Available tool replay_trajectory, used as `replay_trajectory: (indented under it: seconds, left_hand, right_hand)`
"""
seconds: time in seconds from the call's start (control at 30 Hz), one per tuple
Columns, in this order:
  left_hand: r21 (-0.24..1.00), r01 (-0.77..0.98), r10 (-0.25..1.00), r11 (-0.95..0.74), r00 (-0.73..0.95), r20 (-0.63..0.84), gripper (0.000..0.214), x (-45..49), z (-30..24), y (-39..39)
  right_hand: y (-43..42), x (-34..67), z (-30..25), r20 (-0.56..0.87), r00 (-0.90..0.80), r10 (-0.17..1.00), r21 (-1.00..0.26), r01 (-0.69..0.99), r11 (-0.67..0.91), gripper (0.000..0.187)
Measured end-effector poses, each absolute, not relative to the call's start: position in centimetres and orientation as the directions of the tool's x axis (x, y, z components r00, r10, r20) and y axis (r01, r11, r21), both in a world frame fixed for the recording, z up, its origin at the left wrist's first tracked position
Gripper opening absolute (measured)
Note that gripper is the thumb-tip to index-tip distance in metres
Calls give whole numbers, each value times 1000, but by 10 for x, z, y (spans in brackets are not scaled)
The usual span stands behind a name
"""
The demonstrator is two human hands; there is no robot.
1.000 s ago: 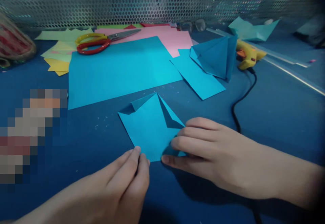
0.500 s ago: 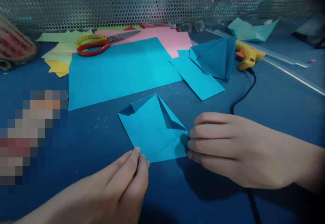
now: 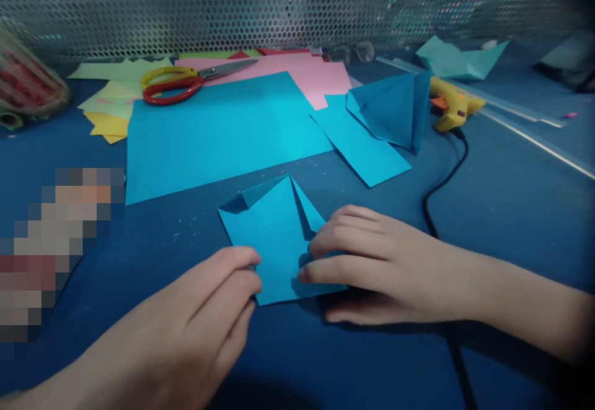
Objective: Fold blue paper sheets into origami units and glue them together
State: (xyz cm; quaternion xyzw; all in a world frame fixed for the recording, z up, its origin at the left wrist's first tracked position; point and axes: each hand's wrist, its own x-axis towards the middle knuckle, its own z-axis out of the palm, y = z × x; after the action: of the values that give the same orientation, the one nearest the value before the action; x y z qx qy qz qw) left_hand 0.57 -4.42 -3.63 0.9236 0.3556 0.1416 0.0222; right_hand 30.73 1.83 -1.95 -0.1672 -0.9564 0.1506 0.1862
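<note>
A folded sheet of blue paper (image 3: 276, 236) lies on the table in front of me, its top coming to a point with creased flaps on both sides. My left hand (image 3: 218, 305) is closed on the sheet's lower left edge, thumb mostly hidden. Over the right part of the paper, my right hand (image 3: 367, 261) rests with fingers extended and somewhat apart, its thumb below the front edge. The right flap and corner are partly covered by these fingers.
Behind lie a large blue sheet (image 3: 218, 137), red-and-yellow scissors (image 3: 174, 88), pink paper (image 3: 279, 69) and a blue strip (image 3: 367, 150). A folded blue paper piece (image 3: 390, 109) stands near a yellow glue gun (image 3: 455, 106), whose black cable (image 3: 430, 193) runs past my right wrist. A jar (image 3: 30, 75) stands left.
My right hand has moved left from the paper's right edge onto its surface, and its fingers have spread. My left hand has shifted slightly up along the lower left edge.
</note>
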Motion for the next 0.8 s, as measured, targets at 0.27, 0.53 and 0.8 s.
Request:
replay_trajectory:
  seconds: [0.27, 0.53, 0.8]
  left_hand:
    - [175, 544, 571, -821, 795, 207, 18, 17, -26, -35]
    - [144, 517, 536, -844, 812, 230, 29, 20, -30, -40]
    - [96, 502, 509, -859, 820, 263, 34, 18, -27, -40]
  right_hand:
    - [17, 298, -17, 287, -833, 473, -483, 300, 822, 23]
    - [14, 291, -24, 287, -756, 588, -605, 333, 723, 16]
    - [11, 289, -26, 328, -699, 636, -501, 442, 744, 11]
